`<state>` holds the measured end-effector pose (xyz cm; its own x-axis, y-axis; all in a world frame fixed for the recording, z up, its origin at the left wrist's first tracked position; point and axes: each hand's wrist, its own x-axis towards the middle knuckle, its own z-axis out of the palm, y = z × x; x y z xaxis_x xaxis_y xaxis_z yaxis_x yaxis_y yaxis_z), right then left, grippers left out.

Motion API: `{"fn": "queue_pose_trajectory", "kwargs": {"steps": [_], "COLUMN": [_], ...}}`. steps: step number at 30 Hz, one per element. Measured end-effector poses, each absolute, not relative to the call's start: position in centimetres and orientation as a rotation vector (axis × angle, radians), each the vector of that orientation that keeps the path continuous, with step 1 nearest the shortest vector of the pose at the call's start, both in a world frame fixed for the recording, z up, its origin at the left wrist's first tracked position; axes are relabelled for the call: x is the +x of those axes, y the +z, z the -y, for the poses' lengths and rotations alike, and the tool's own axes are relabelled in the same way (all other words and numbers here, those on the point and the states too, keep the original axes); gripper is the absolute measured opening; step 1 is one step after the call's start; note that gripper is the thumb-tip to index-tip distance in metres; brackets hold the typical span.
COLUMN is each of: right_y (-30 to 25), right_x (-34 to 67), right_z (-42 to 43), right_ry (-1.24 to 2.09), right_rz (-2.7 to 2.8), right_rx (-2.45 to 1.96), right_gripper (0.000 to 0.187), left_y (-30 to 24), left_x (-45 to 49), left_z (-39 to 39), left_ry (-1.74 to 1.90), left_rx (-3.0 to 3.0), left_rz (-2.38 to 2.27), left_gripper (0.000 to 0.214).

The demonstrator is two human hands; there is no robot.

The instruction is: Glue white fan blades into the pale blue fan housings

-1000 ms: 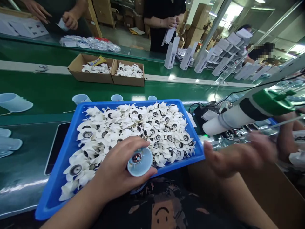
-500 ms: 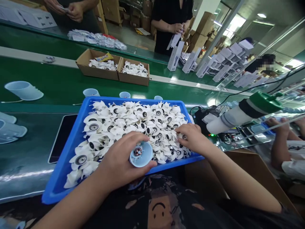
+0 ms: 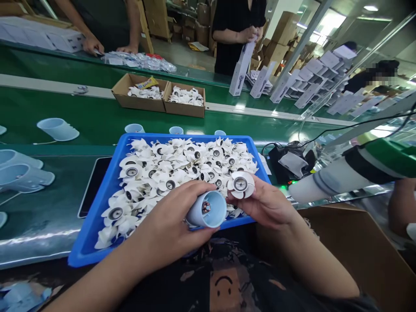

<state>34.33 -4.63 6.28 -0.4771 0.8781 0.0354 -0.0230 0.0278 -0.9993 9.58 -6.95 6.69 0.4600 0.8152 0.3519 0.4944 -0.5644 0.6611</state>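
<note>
My left hand [image 3: 182, 216] is wrapped round a light blue plastic fan housing [image 3: 218, 210], whose round opening faces me and shows a small copper-wound motor [image 3: 206, 207] inside. Just to its right, my right hand [image 3: 271, 201] grips a white fan impeller [image 3: 241, 184], its dark-ringed hub turned toward me. Both hands are over the near side of a blue tray [image 3: 92, 229], which is heaped with many loose white impellers [image 3: 175, 167]. The housing and the held impeller are close together but apart.
Other blue housings [image 3: 58, 129] stand on the green bench, left and behind the tray. Two cardboard boxes [image 3: 139, 103] of impellers sit beyond. A green-capped bottle [image 3: 338, 173] leans at right, above an open carton [image 3: 354, 242]. Two people work across the bench near white boxes [image 3: 239, 78].
My right hand has lifted an impeller out of the pile and turned it hub toward me, beside the housing. My left hand has shifted slightly right with the housing.
</note>
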Motion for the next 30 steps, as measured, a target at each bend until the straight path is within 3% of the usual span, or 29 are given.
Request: {"fn": "queue_pose_trajectory", "kwargs": {"steps": [3,8,11,17,20,24,28,30], "right_y": [7.3,9.3,9.6,8.9,7.9,7.0,6.8,6.3], "right_x": [33.9,32.6,32.3,35.5,36.1,35.5,37.8,40.3], "right_z": [5.3,6.1,6.0,6.1,6.5,7.6,9.0,8.8], "right_ry": [1.473,0.631,0.534,0.477,0.466,0.499,0.115,-0.220], "right_rz": [1.653,2.255,2.299,2.067,1.935,1.966,1.907,1.624], "right_rx": [-0.844,-1.013,-1.056,-0.866,-0.885,-0.812,-0.922,-1.076], "right_gripper": [0.030,0.016,0.012,0.023,0.019,0.020,0.033,0.052], "left_y": [6.8,6.4,6.5,11.1,13.1,11.7,8.2,6.6], "left_x": [9.9,11.0,11.1,8.4,8.8,11.6,14.8,16.5], "left_z": [6.7,6.5,6.6,2.5,-4.4,-15.3,-21.9,-23.6], "left_ry": [0.894,0.959,0.956,0.736,0.593,0.243,-0.096,-0.171], "left_rx": [2.322,2.443,2.464,2.606,2.568,2.491,2.468,2.490], "left_rz": [-1.144,-1.108,-1.069,-1.212,-1.423,-1.637,-1.622,-1.535], "left_gripper": [0.057,0.052,0.053,0.057,0.060,0.064,0.055,0.059]}}
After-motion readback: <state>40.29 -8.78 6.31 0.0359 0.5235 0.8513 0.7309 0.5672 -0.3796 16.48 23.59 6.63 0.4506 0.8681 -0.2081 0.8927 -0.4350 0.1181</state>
